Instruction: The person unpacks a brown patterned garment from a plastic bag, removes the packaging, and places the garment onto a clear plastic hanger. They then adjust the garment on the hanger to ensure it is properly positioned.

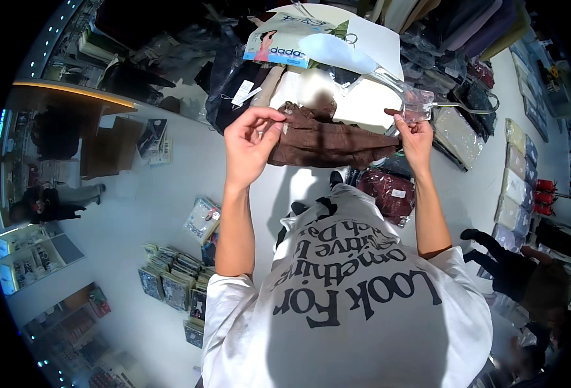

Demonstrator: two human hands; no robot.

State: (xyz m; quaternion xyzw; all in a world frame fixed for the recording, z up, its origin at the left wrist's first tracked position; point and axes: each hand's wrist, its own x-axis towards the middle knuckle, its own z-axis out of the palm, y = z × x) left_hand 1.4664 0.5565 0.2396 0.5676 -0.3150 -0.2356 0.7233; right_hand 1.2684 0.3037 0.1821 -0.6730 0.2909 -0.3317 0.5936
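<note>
Clear plastic bag [415,103] at right hand [416,139]; flat packets [175,284] stacked on floor.

Between my left hand [250,145] and my right hand [416,139] the brown garment [327,139] filled the gap, so neither could cross there. Ahead, the white table [376,39] was crowded with a clear plastic bag [402,97], a printed package [285,42] and dark clothes [234,84]. Open white floor [156,187] lay to my left, short of the stacked packets [175,281].
</note>
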